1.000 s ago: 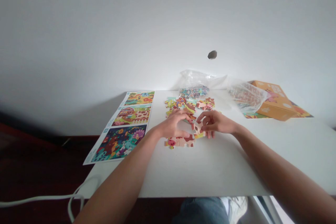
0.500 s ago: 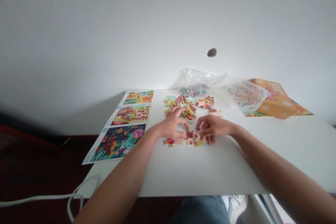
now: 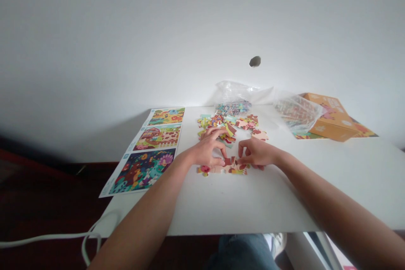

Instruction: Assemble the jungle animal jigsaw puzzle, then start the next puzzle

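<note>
A short row of joined jigsaw puzzle pieces (image 3: 218, 169) lies on the white table, in cream, pink and brown, with a pink round shape at its left end. My left hand (image 3: 207, 152) is over the row, thumb and index fingertip close together on its upper edge and the other fingers stretched forward. My right hand (image 3: 257, 152) pinches a spotted puzzle piece (image 3: 239, 168) at the row's right end, which touches its neighbour; whether they interlock I cannot tell. Loose puzzle pieces (image 3: 230, 128) are heaped just beyond my hands, partly covered by my left fingers.
To the left lies a sheet with three printed pictures (image 3: 157, 145). Clear bags of pieces (image 3: 233, 108) rest against the wall, beside an orange box (image 3: 332, 120) at the right. A white cable (image 3: 47, 238) hangs near the table's left front corner.
My right hand has moved the spotted piece slightly left, closing the gap to the row. My left hand has stayed nearly in place.
</note>
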Available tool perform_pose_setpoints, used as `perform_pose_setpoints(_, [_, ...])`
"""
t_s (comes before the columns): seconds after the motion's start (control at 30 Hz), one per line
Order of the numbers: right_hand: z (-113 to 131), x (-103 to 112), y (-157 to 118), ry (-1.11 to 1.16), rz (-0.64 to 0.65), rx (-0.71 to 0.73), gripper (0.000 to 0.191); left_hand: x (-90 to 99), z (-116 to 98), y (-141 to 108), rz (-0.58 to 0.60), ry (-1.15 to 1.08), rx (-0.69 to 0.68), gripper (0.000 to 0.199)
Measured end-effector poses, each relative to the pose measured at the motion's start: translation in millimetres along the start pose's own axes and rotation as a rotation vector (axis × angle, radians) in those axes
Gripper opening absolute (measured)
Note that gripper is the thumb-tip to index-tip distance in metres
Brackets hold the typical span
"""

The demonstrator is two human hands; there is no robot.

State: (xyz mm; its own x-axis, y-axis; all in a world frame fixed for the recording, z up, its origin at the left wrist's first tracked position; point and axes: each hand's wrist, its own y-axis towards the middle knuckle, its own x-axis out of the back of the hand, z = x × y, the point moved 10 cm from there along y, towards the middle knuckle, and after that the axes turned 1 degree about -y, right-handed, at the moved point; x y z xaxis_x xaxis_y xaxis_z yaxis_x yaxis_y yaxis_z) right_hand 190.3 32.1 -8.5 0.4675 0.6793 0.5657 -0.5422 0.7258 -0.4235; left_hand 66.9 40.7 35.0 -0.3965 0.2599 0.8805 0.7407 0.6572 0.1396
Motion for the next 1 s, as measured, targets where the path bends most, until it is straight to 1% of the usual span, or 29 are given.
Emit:
perform_pose_setpoints(0.07, [4.9, 10.0, -1.1, -0.119, -0.084, 0.049, 0.029, 0.0, -0.5, 0.2, -0.003, -0.001, -0.007, 0.019])
perform_pose_setpoints(0.13, [13.7, 21.2, -4.2, -0.217, -0.186, 0.129, 0.029, 0.2, -0.6, 0.1, -0.005, -0.005, -0.010, 0.019])
perform_pose_setpoints(0.17, [18.1, 24.7, -6.2, -0.252, -0.220, 0.168, 0.028, 0.4, -0.6, 0.0, -0.007, -0.007, -0.011, 0.019])
perform_pose_setpoints(0.23, [24.2, 26.8, -9.6, -0.285, -0.241, 0.219, 0.029, 0.7, -0.6, -0.4, -0.010, -0.006, -0.015, 0.019])
perform_pose_setpoints(0.37, [36.1, 20.4, -14.8, -0.368, -0.216, 0.290, 0.042, 0.7, 0.5, -0.7, -0.019, 0.001, -0.026, 0.018])
perform_pose_setpoints(0.47, [44.5, 12.6, -17.3, -0.428, -0.184, 0.354, 0.045, 0.4, 1.8, -0.4, -0.026, 0.008, -0.029, 0.017])
perform_pose_setpoints(0.63, [48.7, 4.6, -20.9, -0.362, -0.101, 0.445, 0.043, -0.2, 1.5, 0.2, -0.020, 0.017, -0.025, 0.017])
perform_pose_setpoints(0.8, [56.4, -2.4, -28.5, -0.288, -0.019, 0.542, 0.044, 0.4, 1.2, 1.0, -0.016, 0.028, -0.006, 0.017])
perform_pose_setpoints(0.9, [59.8, -1.3, -31.8, -0.275, -0.030, 0.577, 0.046, 0.6, -0.1, 1.2, -0.008, 0.026, 0.003, 0.018])
perform_pose_setpoints(1.0, [58.4, 3.2, -32.2, -0.281, -0.063, 0.575, 0.051, 0.6, -1.7, 1.1, 0.002, 0.013, 0.008, 0.018])
